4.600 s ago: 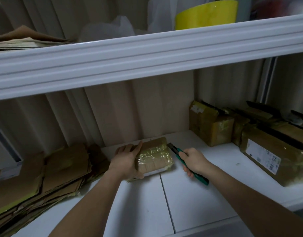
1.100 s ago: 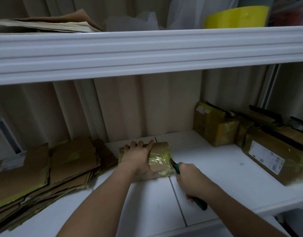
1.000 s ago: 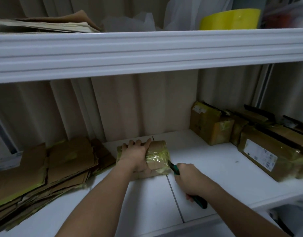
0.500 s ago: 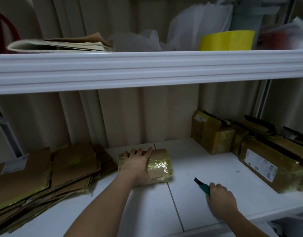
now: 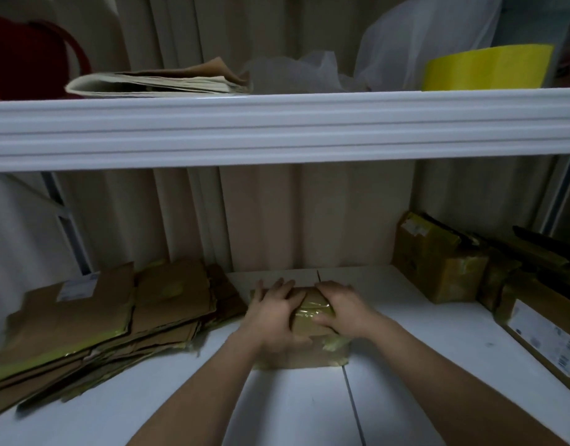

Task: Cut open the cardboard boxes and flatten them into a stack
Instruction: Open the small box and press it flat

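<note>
Both hands on the small taped box (image 5: 306, 320) at mid-shelf (image 5: 293, 410): left hand (image 5: 272, 317) spread flat, pressing; right hand (image 5: 340, 312) curled over the far edge, gripping. Best to pull the cut seam apart, then press evenly until flat. Beyond, left, flattened stack (image 5: 84, 323); right, uncut boxes (image 5: 438, 265)

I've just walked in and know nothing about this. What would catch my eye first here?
Probably the two bare hands at the centre: the left hand and right hand both rest on a small taped cardboard box on the white shelf. To the left lies a stack of flattened cardboard, and unopened boxes wait on the right. Above, a bright yellow container stands out.
</note>
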